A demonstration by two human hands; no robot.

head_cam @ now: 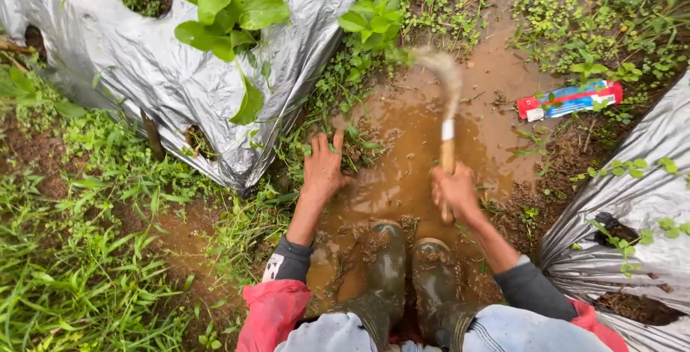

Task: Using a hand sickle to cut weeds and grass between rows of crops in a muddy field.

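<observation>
Head view looks down on silver plastic sheeting [144, 72] at ten o'clock, a muddy puddle [402, 151] centre, the left hand [322, 169] splayed flat on weeds, the right hand [454, 190] fisted around a blurred sickle [447, 100] toward twelve.

Right hand [454, 188] gripped the wooden handle of a sickle [448, 111], its curved blade blurred above the muddy puddle [402, 151]. Left hand [323, 165] lay spread, fingers wide, on wet weeds [359, 144] at the puddle's edge, just beside the silver plastic mulch sheet [144, 72]. Mud-caked rubber boots [406, 273] stood together between both arms. A red-and-blue wrapper [571, 98] lay well apart, beyond the water.
</observation>
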